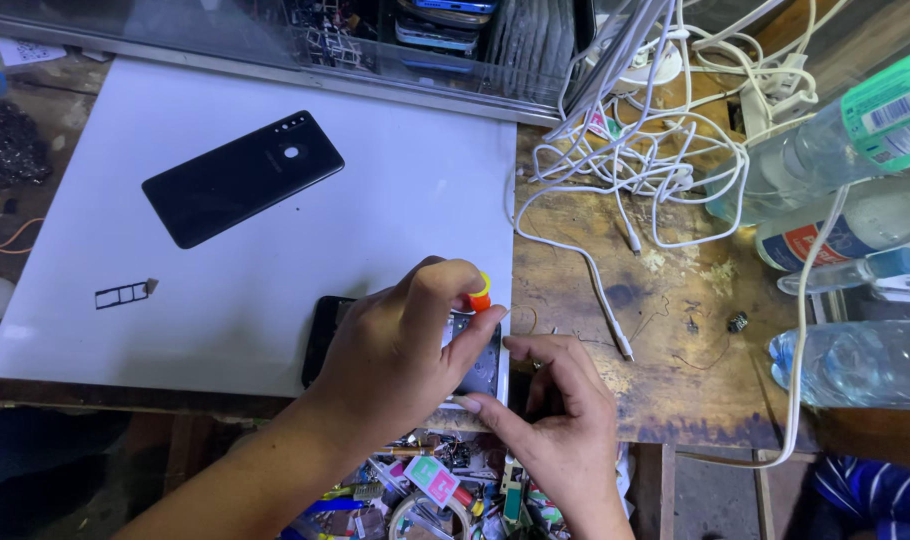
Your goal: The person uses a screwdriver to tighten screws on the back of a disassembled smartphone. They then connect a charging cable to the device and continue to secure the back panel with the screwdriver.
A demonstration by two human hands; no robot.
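- Worn wooden bench [675, 330], stained and scratched, carries a white mat [395, 200] across its left and middle; behind it stands a clear case with stacked phones inside.
- Far left on the mat lies a small black card tray [123, 294], well apart from both hands.
- Up and to its right rests a black phone back cover [243, 177], flat, camera holes upward, also well apart from the work.
- At the mat's near right corner lies the opened phone [325, 335], mostly hidden under the hands; only its dark left end and a patch of grey inner parts show.
- Left hand [400, 350] arches over the phone, thumb and forefinger pinched on a small tool with an orange and yellow cap [481, 292], seemingly a precision screwdriver held upright over the phone's right part.
- Right hand [560, 420] sits just beside it, fingers curled and pressed against the phone's right edge at the mat's border, steadying it; it holds nothing that I can see.
- My reading: work on a fastener inside the opened body is under way; the tip itself is hidden.
- A next move would call for a steady vertical tool, light pressure and a braced phone.
- Right of the hands, white cables [635, 160] tangle over the wood, and clear plastic bottles [845, 360] lie at the far right.
- Below the bench edge sits a clutter of colourful small tools [435, 490].
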